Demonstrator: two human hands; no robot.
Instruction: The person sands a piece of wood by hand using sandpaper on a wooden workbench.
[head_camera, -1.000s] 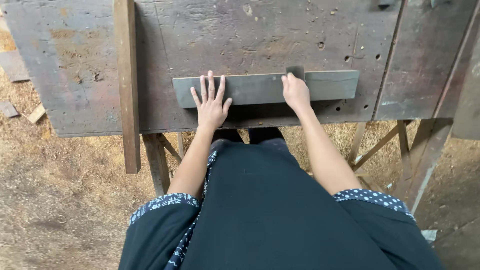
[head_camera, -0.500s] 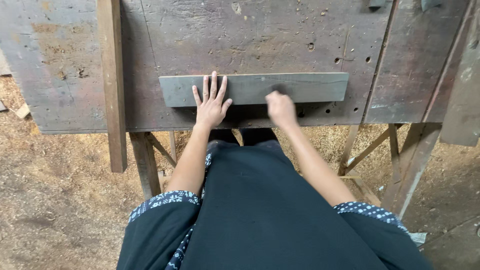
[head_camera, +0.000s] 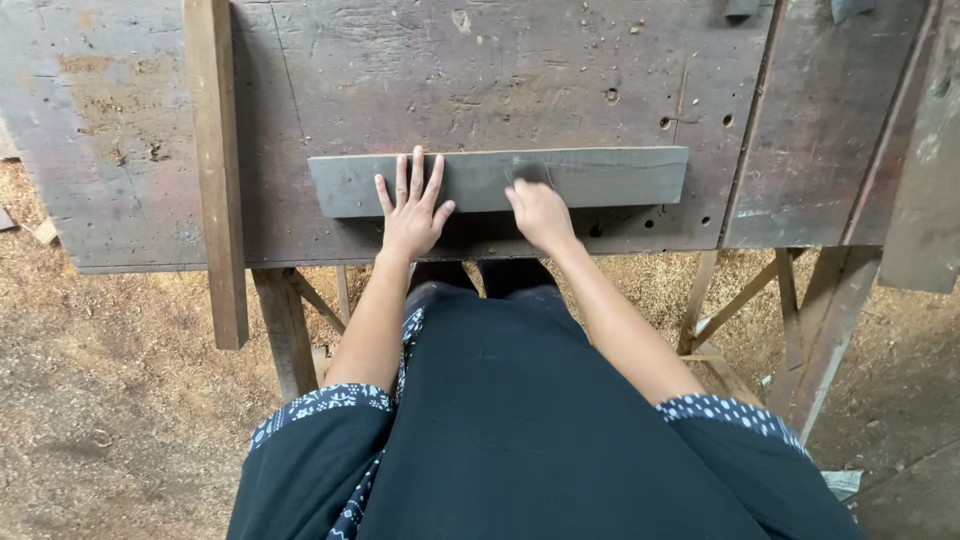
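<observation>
Your left hand (head_camera: 412, 210) lies flat, fingers spread, on the smooth grey plank (head_camera: 620, 176); your right hand (head_camera: 538, 212) curls over a small dark block (head_camera: 530, 172) on the rough, pitted bench (head_camera: 500, 70).

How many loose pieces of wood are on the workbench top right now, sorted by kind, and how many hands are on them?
Grey flat board, lying crosswise under both hands: 1
Brown wooden strip, lying front to back across the workbench, overhanging its near edge: 1
Hands on the grey board: 2, the left hand flat with fingers spread, the right hand pressing a small dark pad
Total: 2 pieces of wood, 2 hands
</observation>
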